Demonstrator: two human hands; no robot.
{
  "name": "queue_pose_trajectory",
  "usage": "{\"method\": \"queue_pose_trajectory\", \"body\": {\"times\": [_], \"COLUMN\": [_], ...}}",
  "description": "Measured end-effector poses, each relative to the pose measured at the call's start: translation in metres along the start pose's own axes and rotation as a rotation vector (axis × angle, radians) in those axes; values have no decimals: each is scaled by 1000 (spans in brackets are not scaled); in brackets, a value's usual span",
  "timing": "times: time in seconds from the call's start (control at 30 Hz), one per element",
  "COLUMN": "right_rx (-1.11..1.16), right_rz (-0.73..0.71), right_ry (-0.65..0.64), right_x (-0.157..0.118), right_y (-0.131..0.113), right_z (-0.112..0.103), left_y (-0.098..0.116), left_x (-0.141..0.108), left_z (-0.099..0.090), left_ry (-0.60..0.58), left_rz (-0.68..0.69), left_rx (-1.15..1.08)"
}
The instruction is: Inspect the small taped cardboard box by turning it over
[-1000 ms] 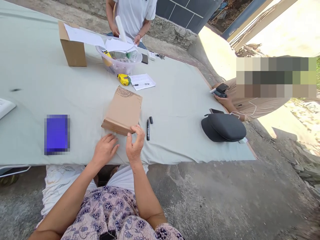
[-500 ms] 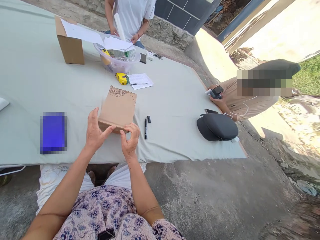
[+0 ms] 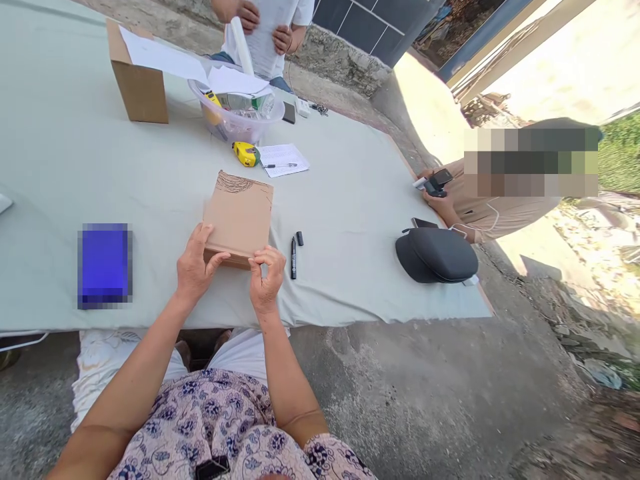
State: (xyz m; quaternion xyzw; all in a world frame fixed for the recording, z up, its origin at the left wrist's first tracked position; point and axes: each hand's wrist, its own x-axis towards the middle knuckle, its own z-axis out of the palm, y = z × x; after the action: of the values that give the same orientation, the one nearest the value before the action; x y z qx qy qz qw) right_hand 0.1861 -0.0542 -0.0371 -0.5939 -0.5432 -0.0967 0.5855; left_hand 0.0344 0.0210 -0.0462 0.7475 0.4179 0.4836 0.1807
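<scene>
A brown cardboard box (image 3: 239, 217) with black scribbled lines on its far edge lies on the cloth-covered table (image 3: 345, 200) in front of me. My left hand (image 3: 197, 263) grips the box's near left corner, thumb along the front edge and fingers at the left side. At the near right corner, my right hand (image 3: 267, 273) pinches the box's edge between thumb and fingers. An uncapped black marker (image 3: 293, 259) lies right of the box, its cap (image 3: 299, 238) beside the tip.
Beyond the box are a yellow tape measure (image 3: 246, 154), a notepad with a pen (image 3: 287, 160), a filled plastic basin (image 3: 240, 127) and a taller box (image 3: 143, 90). A blurred blue object (image 3: 105, 263) lies left, a black case (image 3: 437, 255) right. Two people are at the table.
My left fingers have closed in against the box's left side. My right hand has moved slightly right along the edge. The person across has lifted a paper sheet.
</scene>
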Motion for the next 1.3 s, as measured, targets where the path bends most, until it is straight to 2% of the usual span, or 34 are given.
{"method": "queue_pose_trajectory", "body": {"times": [0.2, 0.33, 0.5, 0.7, 0.9, 1.1, 1.3], "right_rx": [68, 151, 218, 254, 274, 290, 271], "right_rz": [80, 100, 208, 360, 533, 465, 355], "right_ry": [-40, -50, -83, 26, -101, -116, -82], "right_x": [1, 1, -3, -17, -29, -33, -34], "right_y": [4, 6, 6, 12, 16, 17, 16], "right_z": [-6, -10, -13, -7, -7, -9, -10], "left_y": [-15, -16, -13, -13, -12, -14, -20], "left_x": [0, -1, -3, -3, -4, -3, -7], "left_z": [-3, -4, -4, -4, -4, -3, -2], "left_ry": [-15, 3, 25, 38, 83, 161, 172], "left_rz": [31, 22, -44, -34, -38, -50, -156], "left_rx": [-39, -94, -131, -143, -166, -189, -286]}}
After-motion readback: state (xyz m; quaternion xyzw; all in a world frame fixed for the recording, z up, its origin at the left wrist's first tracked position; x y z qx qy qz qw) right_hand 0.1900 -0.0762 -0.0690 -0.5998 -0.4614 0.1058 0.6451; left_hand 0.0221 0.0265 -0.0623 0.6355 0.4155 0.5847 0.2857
